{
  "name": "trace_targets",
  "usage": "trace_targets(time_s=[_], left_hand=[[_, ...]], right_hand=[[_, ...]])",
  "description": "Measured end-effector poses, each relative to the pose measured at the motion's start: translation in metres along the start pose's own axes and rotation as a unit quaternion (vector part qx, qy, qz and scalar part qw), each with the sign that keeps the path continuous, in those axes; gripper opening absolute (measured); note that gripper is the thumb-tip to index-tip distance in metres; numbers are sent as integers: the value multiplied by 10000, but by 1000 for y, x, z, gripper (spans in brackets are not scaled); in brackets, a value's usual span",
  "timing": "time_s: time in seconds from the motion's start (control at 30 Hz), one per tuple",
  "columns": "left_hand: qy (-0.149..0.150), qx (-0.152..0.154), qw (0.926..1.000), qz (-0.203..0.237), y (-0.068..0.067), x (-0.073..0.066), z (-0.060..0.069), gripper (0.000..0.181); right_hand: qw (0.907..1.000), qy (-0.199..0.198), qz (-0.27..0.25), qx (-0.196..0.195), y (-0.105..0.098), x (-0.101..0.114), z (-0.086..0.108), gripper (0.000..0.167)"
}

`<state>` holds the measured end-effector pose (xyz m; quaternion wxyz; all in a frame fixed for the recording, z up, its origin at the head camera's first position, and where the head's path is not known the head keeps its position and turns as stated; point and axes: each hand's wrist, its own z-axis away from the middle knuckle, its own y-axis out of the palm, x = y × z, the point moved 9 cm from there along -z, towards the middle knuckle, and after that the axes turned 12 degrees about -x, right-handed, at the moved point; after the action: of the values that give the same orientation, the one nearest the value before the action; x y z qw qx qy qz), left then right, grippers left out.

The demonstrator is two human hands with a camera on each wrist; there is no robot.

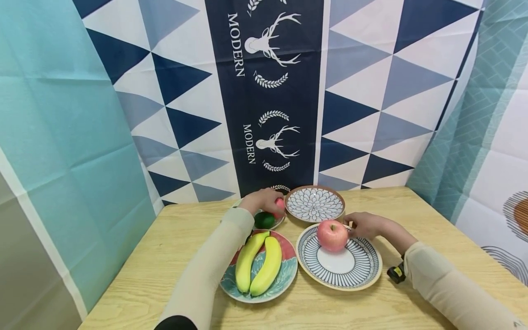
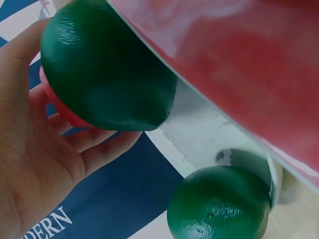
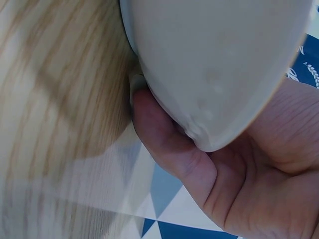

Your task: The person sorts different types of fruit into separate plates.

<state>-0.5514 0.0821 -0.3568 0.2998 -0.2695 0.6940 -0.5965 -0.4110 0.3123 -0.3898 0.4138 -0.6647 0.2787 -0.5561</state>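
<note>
In the head view, my left hand curls round a small red fruit over the back plate, beside a green fruit. The left wrist view shows my left hand with its fingers behind one green fruit, partly hiding the red fruit; another green fruit lies lower. My right hand grips the far right rim of the striped plate, beside a large apple. In the right wrist view, my right hand has its thumb against the plate's pale underside.
Two bananas lie on a red and teal plate in front of my left hand. A brown-rimmed flower-pattern plate stands at the back, between my hands. A patterned cloth hangs behind the wooden table.
</note>
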Motion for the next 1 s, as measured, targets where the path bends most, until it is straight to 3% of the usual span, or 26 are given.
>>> trace_targets(time_s=[0.27,0.6,1.0], left_hand=[[-203,56,9994,275,5,3,-3,49],[-194,100,9996,165,10,3,-4,47],[-41,120,9999,104,-5,-4,-1,44]], right_hand=[[9999,71,86,32,-2,-1,-1,8],[10000,43,61,21,0,-2,0,9],[10000,46,41,50,1,-3,0,9]])
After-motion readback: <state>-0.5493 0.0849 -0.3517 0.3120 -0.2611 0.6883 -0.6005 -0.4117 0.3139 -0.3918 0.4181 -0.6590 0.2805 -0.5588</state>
